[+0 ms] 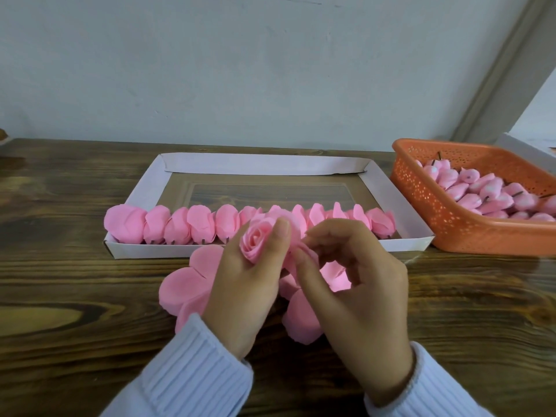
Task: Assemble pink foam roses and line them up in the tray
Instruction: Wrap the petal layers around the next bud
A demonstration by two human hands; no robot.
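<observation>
Just in front of the white tray (pixel 168 249), above loose petal sheets (pixel 185 285) on the bench (pixel 75 296), the half-built rose (pixel 255 239) is gripped by the left hand (pixel 243 284) and an outer petal (pixel 302 251) pinched by the right hand (pixel 358 284), which is best wrapped snugly and evenly, without the soft foam being crushed.

Tray (pixel 258 164): white. Roses (pixel 198 224) within tray: pink. Basket (pixel 469 233) right of tray: orange, dotted perforation pattern. Table (pixel 60 266) beneath tray: dark brown, wood-grained. Sleeves (pixel 186 371): pale blue, ribbed.
</observation>
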